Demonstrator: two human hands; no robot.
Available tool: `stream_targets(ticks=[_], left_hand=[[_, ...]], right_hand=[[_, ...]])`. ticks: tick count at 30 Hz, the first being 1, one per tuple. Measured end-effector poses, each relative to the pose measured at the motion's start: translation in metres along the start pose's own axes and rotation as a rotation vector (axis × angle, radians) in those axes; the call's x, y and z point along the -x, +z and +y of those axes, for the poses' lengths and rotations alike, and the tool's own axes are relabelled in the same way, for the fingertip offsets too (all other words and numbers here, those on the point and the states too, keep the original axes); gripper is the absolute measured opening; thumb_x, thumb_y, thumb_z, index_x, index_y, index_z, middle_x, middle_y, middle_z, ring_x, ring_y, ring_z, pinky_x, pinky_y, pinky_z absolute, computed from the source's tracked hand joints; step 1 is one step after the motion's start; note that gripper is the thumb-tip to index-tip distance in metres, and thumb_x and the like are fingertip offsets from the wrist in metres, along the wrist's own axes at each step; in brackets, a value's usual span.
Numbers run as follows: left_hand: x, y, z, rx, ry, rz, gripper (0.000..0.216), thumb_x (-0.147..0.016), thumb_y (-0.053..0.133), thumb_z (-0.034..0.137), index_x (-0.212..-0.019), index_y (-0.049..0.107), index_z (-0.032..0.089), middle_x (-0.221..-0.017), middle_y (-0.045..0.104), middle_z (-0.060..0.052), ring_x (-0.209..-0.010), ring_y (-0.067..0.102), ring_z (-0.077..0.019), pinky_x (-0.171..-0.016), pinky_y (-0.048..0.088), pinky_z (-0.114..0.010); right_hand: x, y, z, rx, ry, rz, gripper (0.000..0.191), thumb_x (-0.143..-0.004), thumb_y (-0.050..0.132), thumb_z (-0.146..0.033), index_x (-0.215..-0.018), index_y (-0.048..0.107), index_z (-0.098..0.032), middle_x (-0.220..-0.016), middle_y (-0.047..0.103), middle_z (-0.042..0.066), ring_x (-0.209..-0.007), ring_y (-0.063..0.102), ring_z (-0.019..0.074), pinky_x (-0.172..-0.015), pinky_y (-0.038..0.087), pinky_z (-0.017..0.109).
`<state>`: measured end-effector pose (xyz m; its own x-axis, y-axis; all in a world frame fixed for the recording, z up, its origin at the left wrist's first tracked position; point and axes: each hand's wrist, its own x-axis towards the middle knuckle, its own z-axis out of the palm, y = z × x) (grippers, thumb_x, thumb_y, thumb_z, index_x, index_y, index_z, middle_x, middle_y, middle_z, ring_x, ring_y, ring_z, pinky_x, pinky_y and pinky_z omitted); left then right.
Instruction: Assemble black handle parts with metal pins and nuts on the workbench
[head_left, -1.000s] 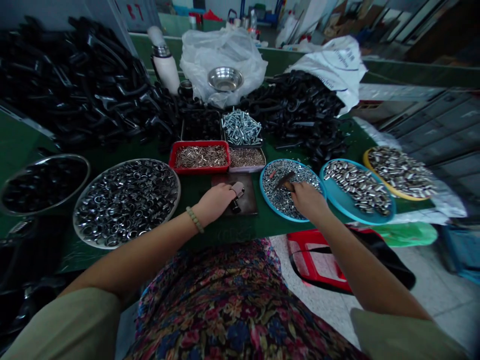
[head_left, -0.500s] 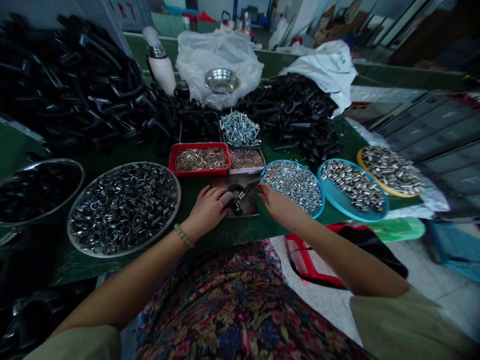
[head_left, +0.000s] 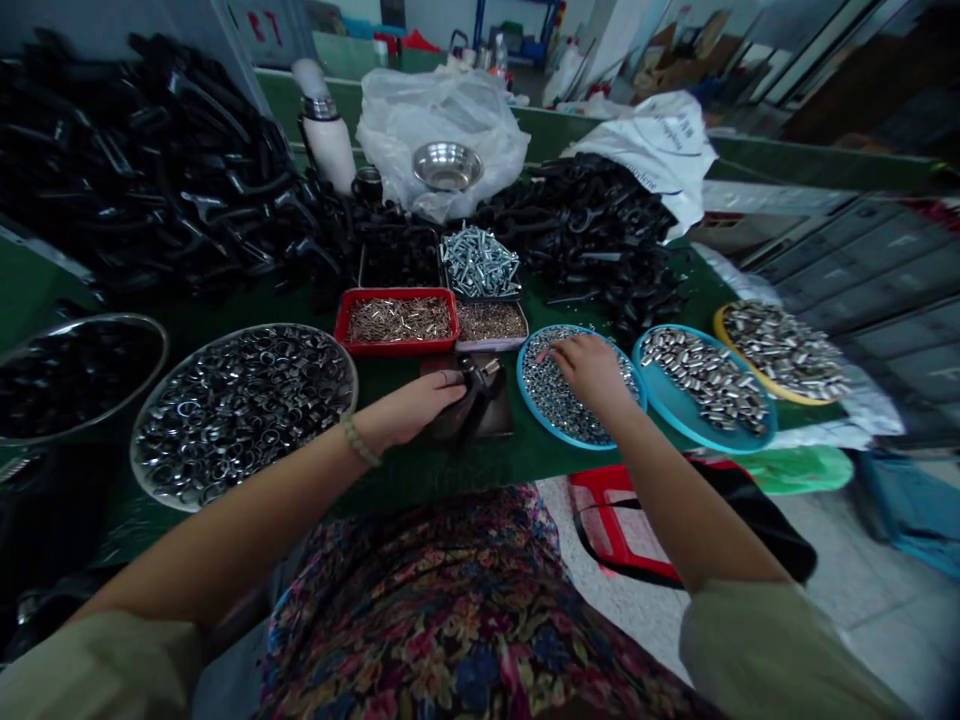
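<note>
Here your left hand (head_left: 420,405) lies on a small dark plate (head_left: 495,420) at the near edge of the green counter (head_left: 465,465), its grip pinching a black clamp part (head_left: 474,385) that stands on the plate; the part's metal end points toward one o'clock. Your right hand (head_left: 592,370) rests palm down in the blue dish of small nuts (head_left: 559,410), just to the three o'clock side of the plate, fingers curled into the pile; whether that grip has closed on a nut you cannot tell, because the fingertips are buried among them.

At three o'clock from that dish sits a second blue dish of short metal sleeves (head_left: 705,380), and beyond it a yellow dish of similar sleeves (head_left: 784,350). At twelve o'clock from the plate stand a red tray of thin pins (head_left: 397,320) and, touching it on its three o'clock side, a pale tray of fine brownish bits (head_left: 491,322). Behind these lies a heap of silver screws (head_left: 480,262). At nine o'clock from your left hand is a wide steel pan of metal rings (head_left: 244,405), and farther at nine o'clock a steel bowl of dark parts (head_left: 71,375). Piles of black handles (head_left: 150,170) fill the far side of the counter, with a white flask (head_left: 326,125) and a small steel bowl (head_left: 448,165) on a plastic bag (head_left: 420,110) behind them.
</note>
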<state>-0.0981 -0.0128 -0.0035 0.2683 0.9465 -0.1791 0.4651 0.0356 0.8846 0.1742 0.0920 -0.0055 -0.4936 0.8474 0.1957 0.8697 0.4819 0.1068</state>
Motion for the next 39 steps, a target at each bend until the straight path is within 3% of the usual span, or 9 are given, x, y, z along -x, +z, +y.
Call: stream_targets(ticks=[4,8,13,16,20,25,30,35,39], left_hand=[[0.003,0.001,-0.009,-0.441,-0.053,0.121,0.017,-0.088,0.049,0.022,-0.095,0.063,0.014,-0.096,0.067,-0.012,-0.088,0.064,-0.0229,-0.083,0.048,-0.035],[0.002,-0.008,-0.003,-0.773,0.018,0.109,0.019,-0.087,0.055,0.033,-0.091,0.065,0.017,-0.091,0.066,-0.01,-0.081,0.062,-0.0241,-0.075,0.047,-0.035],[-0.082,-0.027,0.022,-0.908,0.116,0.339,0.025,-0.091,0.047,0.031,-0.093,0.069,0.019,-0.101,0.068,-0.012,-0.1,0.056,-0.0282,-0.086,0.04,-0.04],[-0.134,-0.027,0.025,-0.946,0.086,0.314,0.027,-0.089,0.044,0.019,-0.091,0.07,0.015,-0.1,0.069,-0.015,-0.106,0.053,-0.031,-0.09,0.034,-0.047],[-0.157,-0.021,0.017,-0.942,0.068,0.316,0.027,-0.088,0.043,0.016,-0.089,0.07,0.012,-0.095,0.069,-0.018,-0.102,0.055,-0.0308,-0.09,0.032,-0.05],[-0.154,-0.021,0.012,-0.914,0.076,0.378,0.029,-0.089,0.04,0.015,-0.094,0.069,0.016,-0.103,0.068,-0.017,-0.108,0.053,-0.0312,-0.091,0.031,-0.05],[-0.148,-0.03,0.022,-0.757,0.078,0.387,0.026,-0.088,0.045,0.017,-0.101,0.067,0.019,-0.097,0.071,-0.011,-0.099,0.061,-0.027,-0.091,0.038,-0.045],[-0.091,-0.024,0.009,-0.184,0.25,0.326,0.019,-0.083,0.054,0.018,-0.099,0.065,0.014,-0.1,0.069,-0.005,-0.094,0.063,-0.0169,-0.089,0.047,-0.03],[-0.04,0.002,-0.021,0.009,0.198,0.363,0.014,-0.086,0.056,0.025,-0.092,0.064,0.016,-0.09,0.067,-0.003,-0.089,0.062,-0.0158,-0.088,0.05,-0.031]], right_hand=[[-0.08,0.009,-0.038,-0.071,-0.154,-0.138,0.027,-0.093,0.049,-0.03,-0.107,0.069,-0.017,-0.107,0.067,0.014,-0.104,0.053,0.0278,-0.082,0.04,0.036],[-0.121,0.024,-0.055,-0.111,-0.187,-0.154,0.022,-0.089,0.054,-0.023,-0.101,0.07,-0.014,-0.107,0.067,0.016,-0.105,0.054,0.0277,-0.082,0.039,0.036],[-0.126,0.029,-0.052,-0.125,-0.187,-0.156,0.023,-0.091,0.052,-0.024,-0.102,0.07,-0.016,-0.109,0.067,0.015,-0.107,0.053,0.028,-0.083,0.04,0.036],[-0.125,0.029,-0.046,-0.127,-0.148,-0.165,0.022,-0.091,0.052,-0.028,-0.101,0.069,-0.017,-0.107,0.067,0.014,-0.104,0.055,0.027,-0.082,0.041,0.035],[-0.122,0.035,-0.041,-0.172,-0.075,-0.157,0.026,-0.093,0.05,-0.026,-0.112,0.063,-0.015,-0.102,0.069,0.014,-0.096,0.059,0.024,-0.081,0.042,0.032],[-0.13,0.042,-0.041,-0.279,-0.071,-0.163,0.024,-0.091,0.052,-0.023,-0.105,0.069,-0.014,-0.103,0.068,0.013,-0.098,0.059,0.0223,-0.087,0.042,0.031],[-0.121,0.028,-0.043,-0.383,-0.091,-0.116,0.034,-0.087,0.047,-0.008,-0.112,0.069,-0.012,-0.107,0.067,0.013,-0.102,0.059,0.0208,-0.093,0.041,0.031],[-0.062,0.012,-0.053,-0.8,-0.004,-0.054,0.016,-0.086,0.056,-0.022,-0.095,0.068,-0.017,-0.089,0.069,0.003,-0.082,0.061,0.0168,-0.077,0.047,0.029],[-0.03,0.018,-0.075,-0.88,-0.018,-0.112,0.01,-0.086,0.059,-0.022,-0.084,0.067,-0.017,-0.083,0.069,0.003,-0.081,0.061,0.0164,-0.077,0.046,0.028]])
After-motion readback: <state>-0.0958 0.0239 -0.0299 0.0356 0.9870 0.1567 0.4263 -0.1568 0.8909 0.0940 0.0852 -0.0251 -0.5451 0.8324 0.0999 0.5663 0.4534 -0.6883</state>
